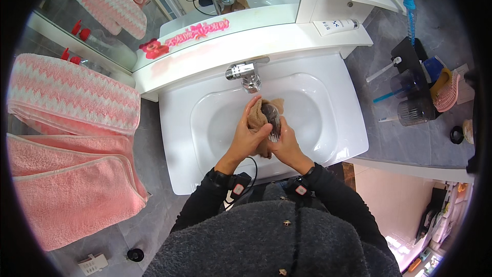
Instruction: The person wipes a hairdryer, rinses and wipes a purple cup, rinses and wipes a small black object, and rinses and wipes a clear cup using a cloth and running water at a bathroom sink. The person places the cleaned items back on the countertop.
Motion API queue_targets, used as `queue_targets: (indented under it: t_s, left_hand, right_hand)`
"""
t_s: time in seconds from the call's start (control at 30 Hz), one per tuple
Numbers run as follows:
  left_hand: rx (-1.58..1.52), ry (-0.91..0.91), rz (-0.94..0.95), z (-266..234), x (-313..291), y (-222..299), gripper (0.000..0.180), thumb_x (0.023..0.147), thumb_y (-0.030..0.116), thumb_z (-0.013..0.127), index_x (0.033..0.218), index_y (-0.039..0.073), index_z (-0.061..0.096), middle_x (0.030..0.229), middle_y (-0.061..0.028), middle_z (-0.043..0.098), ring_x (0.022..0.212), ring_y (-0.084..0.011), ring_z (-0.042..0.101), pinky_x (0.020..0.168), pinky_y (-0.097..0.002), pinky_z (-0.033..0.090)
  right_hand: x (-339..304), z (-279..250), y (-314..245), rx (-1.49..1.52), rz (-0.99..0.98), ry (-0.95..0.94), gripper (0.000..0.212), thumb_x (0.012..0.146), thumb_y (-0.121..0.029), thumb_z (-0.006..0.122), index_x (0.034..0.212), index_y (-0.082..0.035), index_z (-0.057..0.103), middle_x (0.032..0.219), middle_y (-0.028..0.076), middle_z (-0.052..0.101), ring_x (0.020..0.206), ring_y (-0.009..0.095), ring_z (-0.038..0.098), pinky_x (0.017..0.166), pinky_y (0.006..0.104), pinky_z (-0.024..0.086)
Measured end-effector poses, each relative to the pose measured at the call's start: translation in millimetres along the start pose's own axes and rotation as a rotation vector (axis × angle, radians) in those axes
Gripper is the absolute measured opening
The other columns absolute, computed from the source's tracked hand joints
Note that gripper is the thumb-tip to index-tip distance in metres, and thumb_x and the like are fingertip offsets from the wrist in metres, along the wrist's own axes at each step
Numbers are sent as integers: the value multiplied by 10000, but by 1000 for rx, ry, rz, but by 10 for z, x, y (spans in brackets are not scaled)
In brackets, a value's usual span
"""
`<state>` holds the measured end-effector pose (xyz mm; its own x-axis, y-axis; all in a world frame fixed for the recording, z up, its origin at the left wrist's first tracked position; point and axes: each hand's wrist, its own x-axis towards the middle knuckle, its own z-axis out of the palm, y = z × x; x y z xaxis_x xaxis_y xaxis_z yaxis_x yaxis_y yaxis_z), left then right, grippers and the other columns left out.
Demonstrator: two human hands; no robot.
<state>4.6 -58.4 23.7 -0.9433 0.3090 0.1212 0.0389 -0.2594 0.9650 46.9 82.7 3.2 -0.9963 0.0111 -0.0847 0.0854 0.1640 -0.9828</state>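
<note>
Over the white sink point(205, 123), just below the chrome faucet point(248, 73), I hold a clear ribbed cup point(272, 118) in both hands. My left hand point(246, 136) is closed on a brown cloth point(256, 118), which wraps the cup's left side and hangs below it. The fingers of my right hand point(287, 146) grip the cup from the lower right. A corner of the cloth shows above the cup. The palms hide part of both things. Whether water runs from the faucet I cannot tell.
Pink towels point(77, 184) hang at the left. A white ledge point(205, 54) under the mirror bears a white tube point(335, 26). On the right wall, a dark holder point(410, 51) carries toothbrushes, another ribbed cup point(412, 112) and a pink hairbrush point(447, 95).
</note>
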Motion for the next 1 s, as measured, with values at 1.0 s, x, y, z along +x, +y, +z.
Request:
queue_targets:
  t_s: [1.0]
  left_hand:
    - [-911,21,-537,-120,-244,-225,512,940,345,559,1342,37,485,1251,-156,604,1120,-284,613,986,-432,504]
  right_hand:
    - [458,-236,85,-49,-61,110,376,1020,-426,432,1169,-101,548,1218,112,527,1175,296,456,1013,413,373]
